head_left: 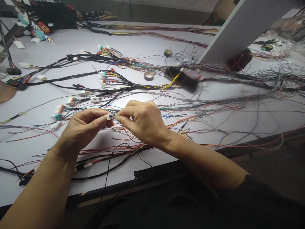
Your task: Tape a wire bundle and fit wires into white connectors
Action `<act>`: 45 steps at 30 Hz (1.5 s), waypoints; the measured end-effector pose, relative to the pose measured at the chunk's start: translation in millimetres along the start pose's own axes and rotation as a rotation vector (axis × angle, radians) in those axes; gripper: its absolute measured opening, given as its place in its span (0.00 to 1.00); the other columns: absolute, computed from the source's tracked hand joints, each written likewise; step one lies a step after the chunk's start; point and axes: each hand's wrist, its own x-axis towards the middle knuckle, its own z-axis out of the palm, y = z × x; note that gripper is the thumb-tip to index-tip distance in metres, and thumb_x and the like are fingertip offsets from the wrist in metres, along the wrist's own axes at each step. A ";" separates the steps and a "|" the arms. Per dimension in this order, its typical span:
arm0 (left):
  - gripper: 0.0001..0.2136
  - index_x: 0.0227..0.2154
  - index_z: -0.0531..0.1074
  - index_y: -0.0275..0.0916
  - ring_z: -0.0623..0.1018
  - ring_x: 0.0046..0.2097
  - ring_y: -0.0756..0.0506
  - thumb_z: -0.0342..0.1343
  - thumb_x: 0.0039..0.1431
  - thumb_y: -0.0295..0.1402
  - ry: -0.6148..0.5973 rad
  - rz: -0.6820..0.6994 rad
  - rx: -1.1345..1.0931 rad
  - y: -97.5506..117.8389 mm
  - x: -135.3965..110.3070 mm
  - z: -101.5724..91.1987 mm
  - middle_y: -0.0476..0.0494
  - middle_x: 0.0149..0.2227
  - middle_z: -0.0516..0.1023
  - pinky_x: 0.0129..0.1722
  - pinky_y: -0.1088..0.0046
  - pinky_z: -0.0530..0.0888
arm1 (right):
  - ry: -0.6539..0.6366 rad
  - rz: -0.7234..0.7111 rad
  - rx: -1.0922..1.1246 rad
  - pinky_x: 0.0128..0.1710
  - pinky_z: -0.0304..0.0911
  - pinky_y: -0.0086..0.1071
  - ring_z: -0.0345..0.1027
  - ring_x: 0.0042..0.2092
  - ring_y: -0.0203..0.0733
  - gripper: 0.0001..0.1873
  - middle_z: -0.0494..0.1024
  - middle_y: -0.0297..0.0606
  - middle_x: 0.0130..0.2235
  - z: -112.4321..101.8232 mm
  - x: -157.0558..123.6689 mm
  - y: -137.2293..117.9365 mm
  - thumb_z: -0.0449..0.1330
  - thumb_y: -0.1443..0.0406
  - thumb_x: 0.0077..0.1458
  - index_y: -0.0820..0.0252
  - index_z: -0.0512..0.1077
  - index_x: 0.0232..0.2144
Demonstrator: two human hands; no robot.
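Note:
Between the thumb and fingers of my left hand (83, 128) is a small white connector housing (109, 116). Close on its right side, my right hand (144, 121) pinches a thin dark wire (114, 115) that meets the connector; how deep the wire sits inside cannot be made out. Under and behind both hands run many thin wires of the harness. Left of my left hand lie several white and orange connectors (58, 109) and a teal one (56, 116). Red wires (119, 139) with bare ends lie below my right hand.
Black-taped harness branches (95, 74) cross the white table (71, 38). Two tape rolls lie farther back, one a tan-centred roll (148, 75). A dark phone-like slab (181, 79) rests on wires near a slanted grey panel (238, 28). Part of another person (221, 12) shows behind.

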 end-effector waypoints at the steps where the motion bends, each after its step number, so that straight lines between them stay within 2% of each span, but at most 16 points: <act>1: 0.08 0.32 0.82 0.39 0.78 0.31 0.50 0.71 0.48 0.32 -0.005 0.004 -0.006 0.1 0.2 0.5 0.45 0.32 0.81 0.34 0.74 0.77 | 0.025 0.010 0.037 0.37 0.52 0.32 0.66 0.35 0.33 0.10 0.78 0.32 0.34 2.2 -1.1 0.5 0.60 0.62 0.63 0.57 0.80 0.33; 5: 0.09 0.32 0.82 0.40 0.79 0.31 0.50 0.72 0.45 0.33 -0.009 0.005 -0.018 0.0 1.0 2.9 0.46 0.31 0.81 0.34 0.74 0.77 | 0.098 0.027 0.133 0.37 0.54 0.30 0.67 0.35 0.32 0.10 0.78 0.32 0.34 8.4 -4.0 1.8 0.59 0.63 0.63 0.57 0.80 0.33; 11: 0.09 0.31 0.82 0.40 0.78 0.32 0.50 0.72 0.46 0.34 -0.035 -0.003 -0.021 0.0 0.9 6.3 0.46 0.31 0.82 0.34 0.76 0.77 | 0.015 0.053 0.147 0.36 0.54 0.30 0.66 0.34 0.33 0.09 0.78 0.32 0.33 5.5 -4.8 1.1 0.61 0.65 0.61 0.59 0.80 0.30; 17: 0.08 0.31 0.82 0.41 0.78 0.32 0.49 0.72 0.46 0.33 -0.035 0.011 0.014 -0.7 1.5 6.3 0.45 0.32 0.81 0.34 0.74 0.77 | 0.000 0.058 0.147 0.36 0.54 0.30 0.66 0.34 0.33 0.09 0.78 0.32 0.33 4.5 -3.9 2.4 0.60 0.66 0.61 0.59 0.79 0.31; 22: 0.07 0.32 0.83 0.40 0.79 0.34 0.48 0.70 0.48 0.30 -0.088 0.055 0.036 -0.7 1.4 7.7 0.44 0.32 0.81 0.36 0.74 0.77 | -0.001 0.051 0.092 0.37 0.52 0.31 0.66 0.34 0.33 0.09 0.79 0.32 0.34 10.7 -3.7 1.3 0.60 0.65 0.61 0.58 0.79 0.31; 28: 0.06 0.33 0.83 0.42 0.79 0.35 0.49 0.68 0.51 0.29 -0.079 0.088 0.034 -2.4 0.5 9.3 0.46 0.34 0.81 0.37 0.74 0.78 | 0.104 -0.005 -0.088 0.41 0.48 0.36 0.67 0.36 0.34 0.12 0.81 0.33 0.39 16.6 -13.1 3.4 0.58 0.58 0.65 0.54 0.80 0.35; 34: 0.07 0.33 0.83 0.42 0.80 0.32 0.49 0.69 0.50 0.30 -0.068 0.084 0.047 -1.9 0.1 8.7 0.46 0.32 0.80 0.36 0.75 0.78 | 0.123 0.016 -0.034 0.39 0.48 0.34 0.69 0.37 0.33 0.09 0.81 0.30 0.37 15.2 -20.6 8.3 0.59 0.61 0.64 0.53 0.80 0.36; 45: 0.08 0.34 0.83 0.43 0.79 0.35 0.48 0.69 0.49 0.28 -0.084 0.144 0.148 -7.7 0.5 3.3 0.44 0.32 0.80 0.37 0.74 0.79 | 0.007 -0.125 -0.270 0.38 0.44 0.37 0.65 0.35 0.36 0.13 0.80 0.35 0.38 14.1 -13.5 2.8 0.54 0.65 0.67 0.58 0.79 0.36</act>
